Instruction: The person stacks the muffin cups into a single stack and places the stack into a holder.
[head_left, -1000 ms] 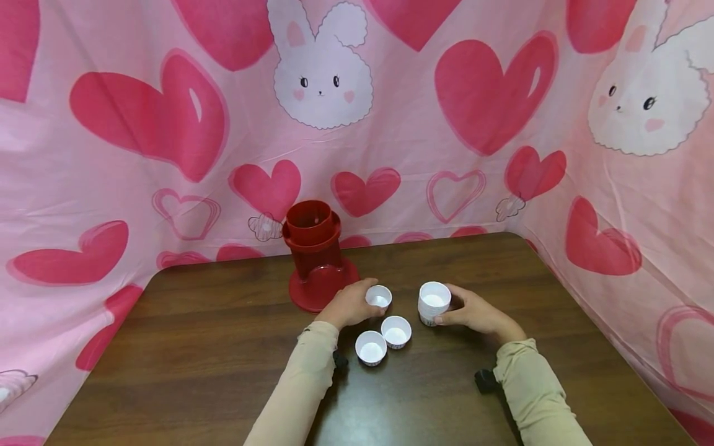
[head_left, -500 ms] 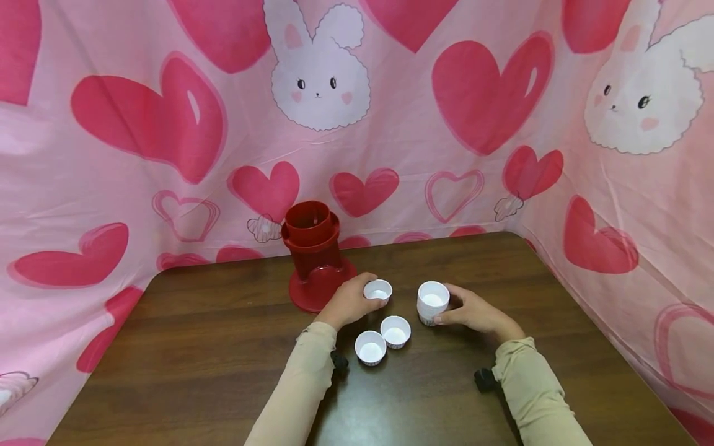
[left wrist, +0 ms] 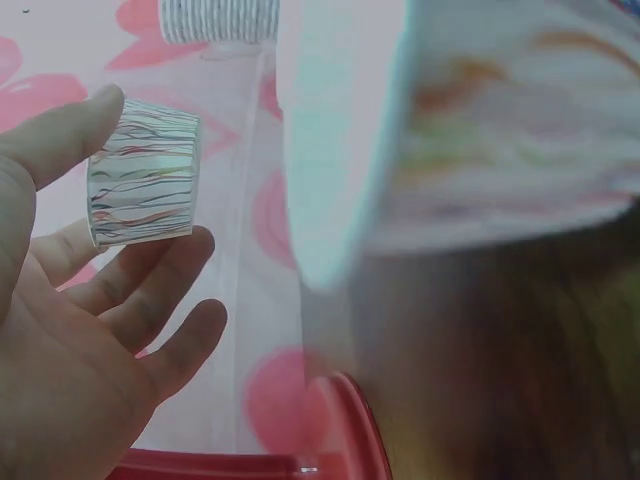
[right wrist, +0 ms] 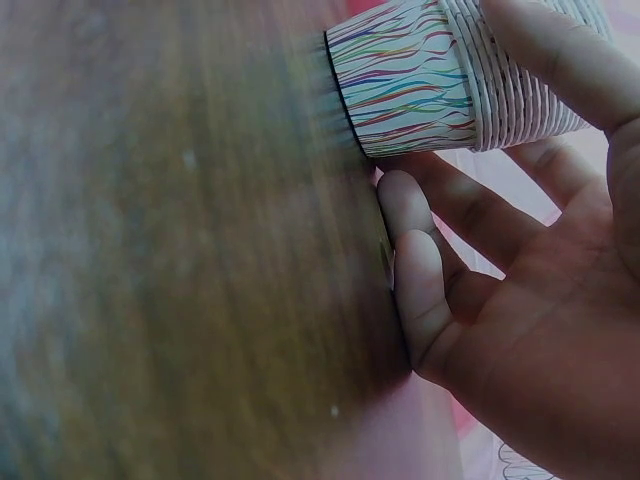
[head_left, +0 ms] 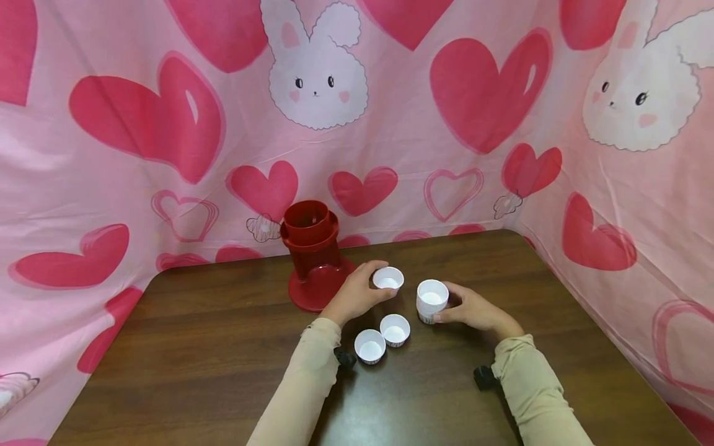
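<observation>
My left hand (head_left: 354,296) pinches a small white paper baking cup (head_left: 388,280) between thumb and fingers, raised off the table. Coloured wavy lines run round that cup's wall in the left wrist view. My right hand (head_left: 473,312) grips a nested stack of the same baking cups (head_left: 432,301) upright on the table, to the right of the lifted cup. In the right wrist view the stack (right wrist: 410,85) has many close rims, thumb on one side and fingers on the other. Two single baking cups, one nearer (head_left: 370,347) and one farther (head_left: 395,331), stand side by side in front of the hands.
A red plastic stand (head_left: 312,254) with a tube-like top and round base stands behind the left hand, near the table's back edge. The brown wooden table (head_left: 195,353) is bordered by a pink cloth (head_left: 413,136) with hearts and rabbits at the back and sides.
My left hand has lifted its baking cup off the table and moved it up, slightly right, toward the stack. The right hand and the stack have stayed put.
</observation>
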